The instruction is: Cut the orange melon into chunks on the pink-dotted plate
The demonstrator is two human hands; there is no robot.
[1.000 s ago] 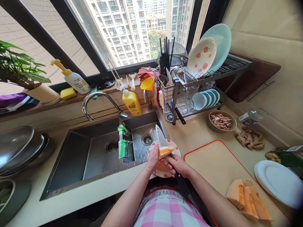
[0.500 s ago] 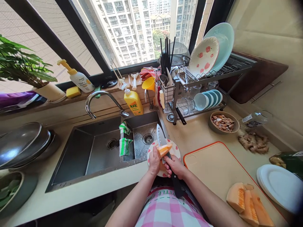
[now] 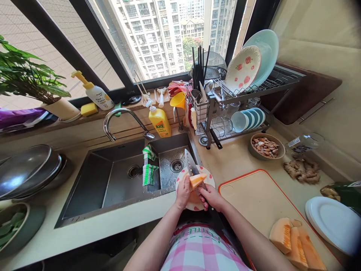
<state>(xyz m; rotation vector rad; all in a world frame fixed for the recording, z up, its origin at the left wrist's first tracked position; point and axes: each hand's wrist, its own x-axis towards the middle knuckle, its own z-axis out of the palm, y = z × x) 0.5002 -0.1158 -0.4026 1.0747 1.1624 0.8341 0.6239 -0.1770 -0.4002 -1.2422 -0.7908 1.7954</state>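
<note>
Over a plate with a red-spotted rim [image 3: 210, 180], my left hand [image 3: 183, 192] is closed around a piece of orange-fleshed melon [image 3: 196, 181]. My right hand [image 3: 211, 196] grips a kitchen knife [image 3: 191, 162] by its black handle. The blade passes beneath the melon piece and points up and away, toward the sink. The exact contact of edge and melon is hidden. To the right, several larger melon wedges [image 3: 299, 244] lie on a cutting board [image 3: 248, 195] with a red edge.
A double sink [image 3: 118, 192] with green-striped cloths [image 3: 149, 175] on its divider is at left. A dish rack [image 3: 210, 124], a bowl of brownish pieces [image 3: 266, 146], ginger [image 3: 301, 169] and white plates [image 3: 332, 222] stand right. A yellow AXE bottle [image 3: 160, 122] is behind the sink.
The knife has shifted slightly in my right hand's grip, its tip a little further left. The melon piece has tilted a little. Both hands remain over the plate.
</note>
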